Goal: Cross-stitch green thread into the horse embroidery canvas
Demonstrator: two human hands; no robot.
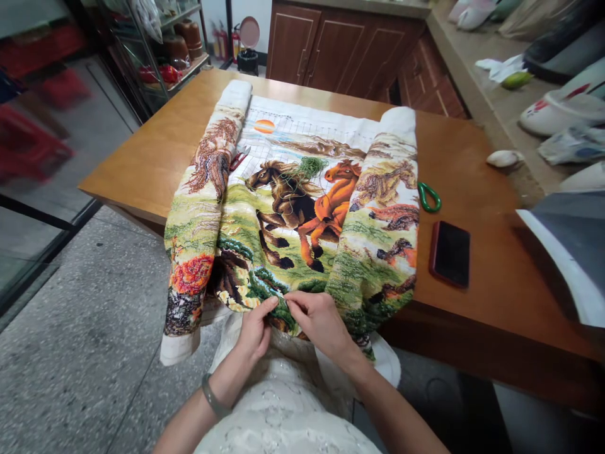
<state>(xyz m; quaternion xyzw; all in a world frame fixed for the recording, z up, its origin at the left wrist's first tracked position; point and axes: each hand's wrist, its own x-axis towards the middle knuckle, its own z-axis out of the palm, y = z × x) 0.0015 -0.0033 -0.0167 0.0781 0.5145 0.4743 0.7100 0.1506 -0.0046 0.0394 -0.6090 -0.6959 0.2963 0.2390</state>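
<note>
A large cross-stitch cloth (278, 252) with running horses lies over the table edge and hangs into my lap, its two sides rolled up. My left hand (256, 328) grips the cloth's near edge, thumb on top and fingers hidden beneath. Close beside it, my right hand (321, 321) is closed in a pinch at the stitched surface. Whatever sits between those fingertips is too small to name. On the cloth rest a tangle of green thread (312, 167) and small red-handled snips (239, 159).
The wooden table (477, 183) bears a phone (450, 254) and a green-handled tool (429, 197) right of the cloth. A counter (496, 94) with bowls and bags runs along the right. A glass-sided shelf (174, 69) stands back left, red stools (28, 145) beyond the glass.
</note>
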